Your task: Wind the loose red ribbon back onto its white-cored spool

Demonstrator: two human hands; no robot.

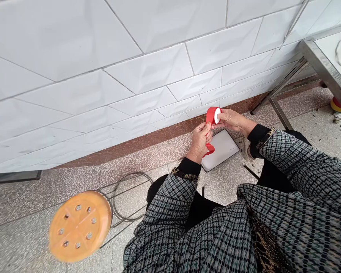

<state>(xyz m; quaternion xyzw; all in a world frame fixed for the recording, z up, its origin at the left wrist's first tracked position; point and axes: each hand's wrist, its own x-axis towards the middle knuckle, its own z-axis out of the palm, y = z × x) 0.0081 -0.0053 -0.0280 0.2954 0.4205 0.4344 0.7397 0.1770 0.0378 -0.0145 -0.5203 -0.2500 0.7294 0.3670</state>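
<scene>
Checked cloth (230, 231) is nearest, wrapped round the person's body and arms, on the wearer's side of the red roll (209, 113). Behind the roll rises a white tiled wall (147, 72), running on past what I can see. Speckled floor (224, 191) spreads beneath it. To the roll's right stands a metal-framed table (319, 62), its far part cut off from view. Well apart to the roll's lower left, a stool (80, 229) lies tipped over, its orange seat turned towards me and partly hiding the legs. Lower than the roll, a flat pale panel (225, 149) rests on the floor, partly covered; I can't make out what it is.

Left hand (200, 141) sits just below the roll, thumb and fingers pinched close together on the red strip (208, 121) that hangs from it. Right hand (232, 120) grips the roll itself from the right, thumb against the white core (217, 113), the other fingers mostly hidden. Under the left hand, below the roll, curls a loose red end (209, 149), and whether it's tape or ribbon I can't tell.
</scene>
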